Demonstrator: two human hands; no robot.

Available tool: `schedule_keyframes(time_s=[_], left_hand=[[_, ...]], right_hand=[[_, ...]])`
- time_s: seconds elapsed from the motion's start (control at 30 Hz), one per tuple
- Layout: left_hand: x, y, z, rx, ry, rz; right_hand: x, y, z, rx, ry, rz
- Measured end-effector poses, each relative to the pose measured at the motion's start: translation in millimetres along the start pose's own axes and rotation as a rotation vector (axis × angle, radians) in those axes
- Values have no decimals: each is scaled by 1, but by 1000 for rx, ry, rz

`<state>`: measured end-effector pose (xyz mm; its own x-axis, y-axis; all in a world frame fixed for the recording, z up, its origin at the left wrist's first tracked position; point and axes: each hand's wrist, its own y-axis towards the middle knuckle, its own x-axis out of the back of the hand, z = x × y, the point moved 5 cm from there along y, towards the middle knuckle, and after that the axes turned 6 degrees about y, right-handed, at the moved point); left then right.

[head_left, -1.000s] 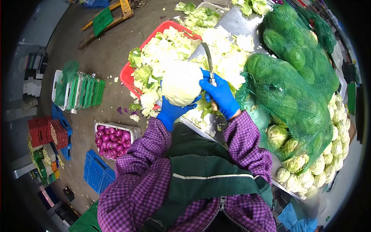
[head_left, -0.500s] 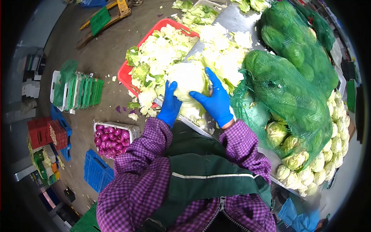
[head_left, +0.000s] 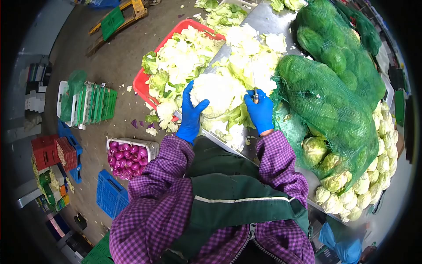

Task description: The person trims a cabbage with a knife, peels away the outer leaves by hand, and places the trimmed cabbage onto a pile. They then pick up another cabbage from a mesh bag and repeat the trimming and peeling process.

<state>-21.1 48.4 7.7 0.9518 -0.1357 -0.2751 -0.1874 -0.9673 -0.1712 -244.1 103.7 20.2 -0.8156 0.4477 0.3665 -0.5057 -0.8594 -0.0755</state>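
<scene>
On the steel table (head_left: 265,20) the cabbage (head_left: 218,91) is grasped at its left side by the left hand (head_left: 191,115), and just to its right the knife (head_left: 254,88), blade pointing away, is clenched in the right hand (head_left: 260,112).

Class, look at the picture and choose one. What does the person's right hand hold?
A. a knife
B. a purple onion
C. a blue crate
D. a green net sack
A: the gloved right hand grips a knife, its thin blade pointing up, beside the cabbage that the left hand holds.
</scene>
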Motion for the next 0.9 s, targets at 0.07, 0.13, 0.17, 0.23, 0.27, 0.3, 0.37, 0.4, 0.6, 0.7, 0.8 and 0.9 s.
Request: schedule_keyframes(time_s=[0.07,0.13,0.17,0.23,0.27,0.3,0.37,0.4,0.6,0.7,0.8,0.9], left_hand=[[-4,-1,-3,-21,59,20],[-11,0,-9,-48,122,47],[-15,-2,-10,-56,131,68],[-15,0,-7,-65,141,92],[-9,1,2,-56,148,80],[-6,2,3,-46,157,69],[2,0,10,72,-28,100],[1,-3,14,192,-213,125],[-8,-5,7,282,-253,93],[-6,2,13,165,-17,129],[-2,1,11,127,22,151],[0,-8,14,220,-206,176]], right_hand=[[-7,-3,10,6,168,31],[-14,-6,36,89,128,64],[-18,-8,47,172,85,102],[-20,-8,47,244,54,83],[-17,-5,38,165,141,95],[-15,-2,28,85,229,108],[-4,5,10,27,227,60],[2,4,6,-92,239,86],[-2,-17,50,124,228,202],[-12,-19,59,362,-68,187],[-15,-6,32,261,148,110],[-2,2,13,170,180,33]])
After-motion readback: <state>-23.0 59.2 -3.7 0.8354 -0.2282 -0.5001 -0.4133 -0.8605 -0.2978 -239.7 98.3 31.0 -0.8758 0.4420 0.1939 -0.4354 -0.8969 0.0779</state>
